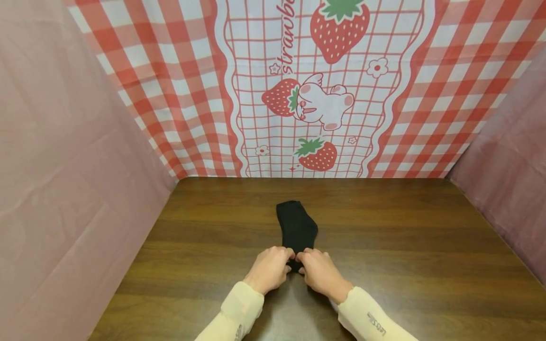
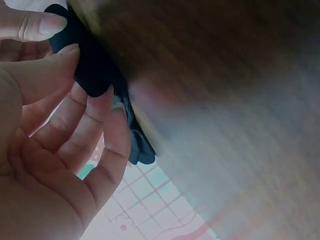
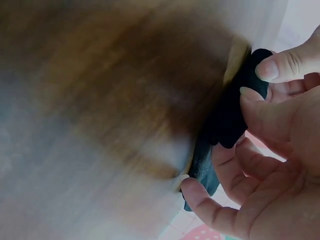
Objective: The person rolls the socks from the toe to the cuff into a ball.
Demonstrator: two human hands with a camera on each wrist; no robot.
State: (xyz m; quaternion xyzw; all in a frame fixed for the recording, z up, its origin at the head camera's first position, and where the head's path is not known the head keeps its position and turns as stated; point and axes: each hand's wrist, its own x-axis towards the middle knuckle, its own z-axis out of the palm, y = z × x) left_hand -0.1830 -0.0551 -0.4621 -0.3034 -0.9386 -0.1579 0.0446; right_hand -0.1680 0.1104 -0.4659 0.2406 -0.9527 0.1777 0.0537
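Observation:
A black sock [image 1: 296,225] lies on the wooden table, its far end pointing at the back wall. At its near end, my left hand [image 1: 269,269] pinches the fabric between thumb and fingers. Beside it, close together, my right hand [image 1: 323,272] pinches the same end. In the left wrist view, the thumb presses on a thick, folded-looking part of the sock [image 2: 92,62], with the fingers behind. The right wrist view shows the right thumb on that thick part of the sock [image 3: 230,110] too. My fingers partly hide the near end.
The brown wooden table [image 1: 384,232] spreads around the sock. A red-and-white checked cloth [image 1: 183,85] with strawberry prints hangs at the back. Pink cloths stand on the left [image 1: 85,156] and right [image 1: 507,156] sides.

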